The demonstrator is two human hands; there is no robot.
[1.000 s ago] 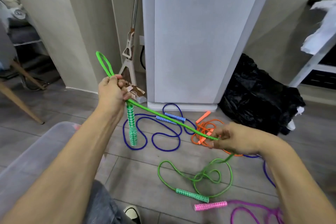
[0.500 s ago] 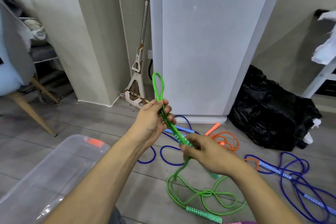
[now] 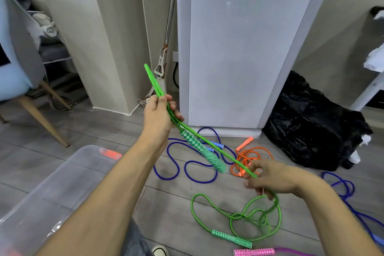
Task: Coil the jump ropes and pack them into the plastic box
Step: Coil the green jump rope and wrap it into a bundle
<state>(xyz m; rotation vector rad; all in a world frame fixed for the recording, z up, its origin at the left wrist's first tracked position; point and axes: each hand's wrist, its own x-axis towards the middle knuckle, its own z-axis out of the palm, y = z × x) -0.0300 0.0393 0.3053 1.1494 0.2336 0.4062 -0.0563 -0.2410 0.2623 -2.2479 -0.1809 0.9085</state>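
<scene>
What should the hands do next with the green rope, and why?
Probably bring the right hand up to the left hand to lay another loop: the green rope is stretched between them, and much of it lies loose on the floor.

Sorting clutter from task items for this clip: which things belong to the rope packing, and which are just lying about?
Job: green rope, left hand, right hand, plastic box, blue rope, orange rope, pink handle.
Lying about: mop, black bag, chair.

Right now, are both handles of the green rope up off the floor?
No: one green handle hangs below the left hand, while the other green handle lies on the floor.
</scene>
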